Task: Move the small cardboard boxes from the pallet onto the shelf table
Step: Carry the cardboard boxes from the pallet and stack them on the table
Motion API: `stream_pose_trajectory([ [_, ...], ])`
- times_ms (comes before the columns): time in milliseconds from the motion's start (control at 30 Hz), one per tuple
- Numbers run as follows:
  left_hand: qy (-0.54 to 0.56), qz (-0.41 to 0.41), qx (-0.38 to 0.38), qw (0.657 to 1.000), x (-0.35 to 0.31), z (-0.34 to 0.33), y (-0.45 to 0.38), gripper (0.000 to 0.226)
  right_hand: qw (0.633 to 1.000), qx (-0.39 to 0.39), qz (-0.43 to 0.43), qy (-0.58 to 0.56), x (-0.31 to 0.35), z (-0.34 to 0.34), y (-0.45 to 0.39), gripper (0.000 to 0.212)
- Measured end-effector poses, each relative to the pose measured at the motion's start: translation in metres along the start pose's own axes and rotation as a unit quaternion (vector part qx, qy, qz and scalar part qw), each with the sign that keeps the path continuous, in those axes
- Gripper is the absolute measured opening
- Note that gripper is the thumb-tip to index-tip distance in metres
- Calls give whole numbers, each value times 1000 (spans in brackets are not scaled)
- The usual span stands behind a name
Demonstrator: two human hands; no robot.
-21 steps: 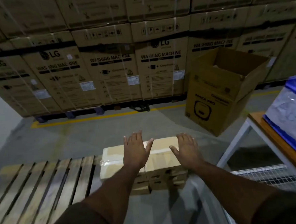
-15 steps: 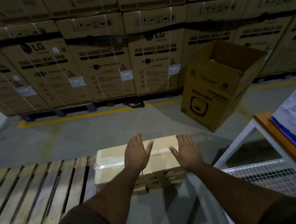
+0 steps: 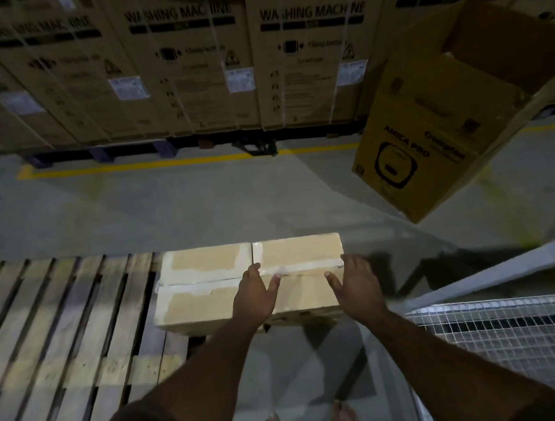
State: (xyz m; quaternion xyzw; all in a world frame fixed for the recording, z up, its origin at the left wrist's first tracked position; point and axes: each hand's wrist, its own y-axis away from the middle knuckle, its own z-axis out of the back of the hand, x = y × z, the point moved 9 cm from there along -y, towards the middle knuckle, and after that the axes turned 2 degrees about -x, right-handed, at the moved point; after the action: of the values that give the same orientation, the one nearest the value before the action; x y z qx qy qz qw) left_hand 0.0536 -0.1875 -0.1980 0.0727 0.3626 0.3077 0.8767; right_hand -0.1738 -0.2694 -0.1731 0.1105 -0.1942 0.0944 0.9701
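Two small tan cardboard boxes sealed with clear tape sit side by side at the right end of the wooden pallet [image 3: 64, 327]; more boxes seem to lie under them. My left hand [image 3: 255, 294] rests flat at the seam between the left box [image 3: 202, 281] and the right box [image 3: 301, 258], fingers spread. My right hand [image 3: 356, 282] lies at the right box's right edge, also with spread fingers. Neither hand has closed around the box. The shelf table's white frame [image 3: 490, 272] and wire-mesh lower shelf [image 3: 508, 335] are at the lower right.
A wall of large washing-machine cartons [image 3: 194, 68] stands behind a yellow floor line [image 3: 167, 162]. An open tilted carton [image 3: 443, 116] sits on the floor at the right. Bare concrete lies between. My bare feet [image 3: 343, 419] show at the bottom.
The view has tilted down and drawn closer to the boxes. My hands have moved apart, from lying on top of the right box to its two sides.
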Motion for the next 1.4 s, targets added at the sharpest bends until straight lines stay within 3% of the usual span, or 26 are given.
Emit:
stream_pose_trajectory([
  [367,25,129,45,990,74,-124,-57,72,993,79,-75,-53,-89,-119,-74,54],
  [600,-11,228,-30,973,120,-149,-64,70,986,101,-103,-86,-110,-164,-94,57],
  [833,-65,219,-81,970,111,-157,-56,82,980,116,-137,-80,-128,-186,-96,57],
  [1033,14,257,-56,965,120,-164,-66,80,978,108,-167,-58,-145,-185,-97,73],
  [1133,110,270,-50,955,121,-165,-67,70,976,121,-166,-71,-150,-182,-98,80],
  [1400,273,209,-50,938,58,-113,-77,55,979,58,-158,-113,-134,-106,-106,73],
])
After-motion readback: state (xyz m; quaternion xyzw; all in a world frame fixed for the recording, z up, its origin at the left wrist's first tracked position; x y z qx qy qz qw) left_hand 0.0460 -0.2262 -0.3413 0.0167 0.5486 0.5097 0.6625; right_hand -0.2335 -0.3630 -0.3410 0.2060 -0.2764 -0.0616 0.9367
